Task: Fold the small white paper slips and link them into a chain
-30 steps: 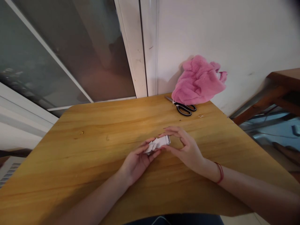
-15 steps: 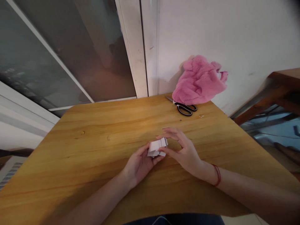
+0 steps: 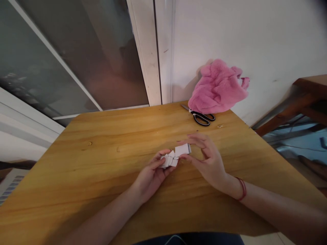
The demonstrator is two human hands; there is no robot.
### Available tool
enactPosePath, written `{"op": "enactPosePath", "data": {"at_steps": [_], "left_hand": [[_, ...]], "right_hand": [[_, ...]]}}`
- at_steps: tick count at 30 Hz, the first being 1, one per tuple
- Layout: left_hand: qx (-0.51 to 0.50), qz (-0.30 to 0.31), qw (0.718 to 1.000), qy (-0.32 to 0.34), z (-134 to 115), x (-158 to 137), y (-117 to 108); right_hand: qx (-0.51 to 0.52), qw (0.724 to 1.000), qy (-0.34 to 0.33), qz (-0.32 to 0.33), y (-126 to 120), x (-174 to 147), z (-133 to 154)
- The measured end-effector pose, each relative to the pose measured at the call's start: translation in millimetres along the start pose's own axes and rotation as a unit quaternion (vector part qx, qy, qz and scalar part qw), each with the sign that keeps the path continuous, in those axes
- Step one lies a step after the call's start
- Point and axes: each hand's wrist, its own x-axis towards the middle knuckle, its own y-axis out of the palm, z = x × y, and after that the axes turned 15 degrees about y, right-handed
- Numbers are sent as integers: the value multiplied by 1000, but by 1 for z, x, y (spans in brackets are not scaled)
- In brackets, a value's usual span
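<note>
Several small white paper slips (image 3: 167, 161) lie loosely fanned in my left hand (image 3: 150, 177), with the thumb pressed on top of them. My right hand (image 3: 208, 163) pinches a neater stack of white paper slips (image 3: 182, 149) by its right end, between thumb and fingers. That stack sits just up and to the right of the loose slips, its left corner close to or touching them. Both hands are over the near middle of the wooden table (image 3: 109, 190). Any marks on the slips are too small to make out.
Black-handled scissors (image 3: 201, 118) lie at the table's back right, partly under a bundled pink fluffy cloth (image 3: 219, 88) against the white wall (image 3: 242, 34). A small yellowish bit (image 3: 90, 143) lies at left. Glass door panels (image 3: 102, 51) rise behind the table.
The slips were together in one stack between both hands. My right hand has drawn a stack away up and to the right, while my left thumb has closed over the rest.
</note>
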Motion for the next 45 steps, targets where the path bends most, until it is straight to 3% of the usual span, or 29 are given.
{"op": "enactPosePath", "data": {"at_steps": [8,20,31,40,45], "left_hand": [[-50,18,997,-61,-1,-4,9],[-43,21,998,-42,-1,-2,5],[8,19,1000,-1,-1,0,1],[-15,28,999,-27,2,-2,3],[12,35,999,2,0,0,1]], "right_hand": [[-6,996,36,84,7,-5,1],[13,992,48,114,7,-5,1],[27,1000,5,1,-2,0,2],[12,989,20,143,10,-6,0],[-19,986,4,163,10,-4,-1]]}}
